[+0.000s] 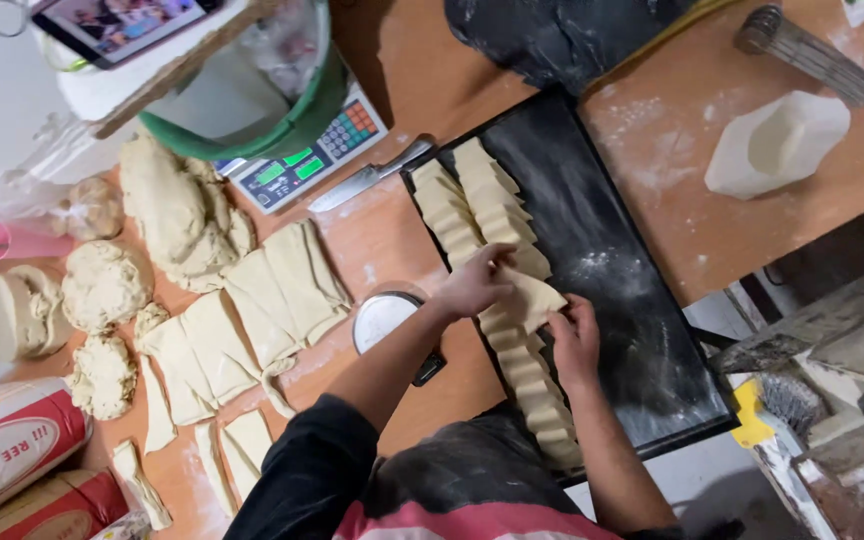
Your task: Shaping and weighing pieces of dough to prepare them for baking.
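Nearest the camera, on the black baking tray (632, 300), the right hand (574, 340) and left hand (474, 288) both grip one folded dough piece (535, 298), holding it over the row of dough pieces (497, 260) lined along the tray's left side. Left of the tray, cut dough sheets (252, 320) and rough dough lumps (107, 285) lie on the wooden surface (402, 230). Farther off sit a knife (367, 177), a digital scale (307, 150) and a white block (777, 145).
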